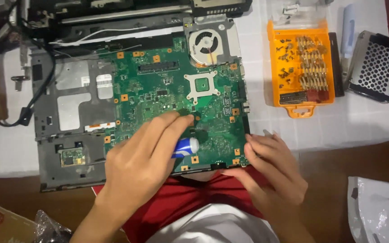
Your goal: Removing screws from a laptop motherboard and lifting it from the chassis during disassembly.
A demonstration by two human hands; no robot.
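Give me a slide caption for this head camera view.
Left hand presses a blue-and-white tool onto a green laptop motherboard while right hand steadies its corner.

Green circuit board (176,94) dotted with orange pads; blue-and-white screwdriver handle (185,147); orange bit case (300,67) by the white cloth's (365,121) far right corner; grey laptop chassis (68,117); red shorts (190,198).

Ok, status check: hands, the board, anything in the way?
Left hand grips blue-and-white screwdriver, tip down on green motherboard. Right hand steadies board's near right corner. Nothing blocking; orange bit case off right.
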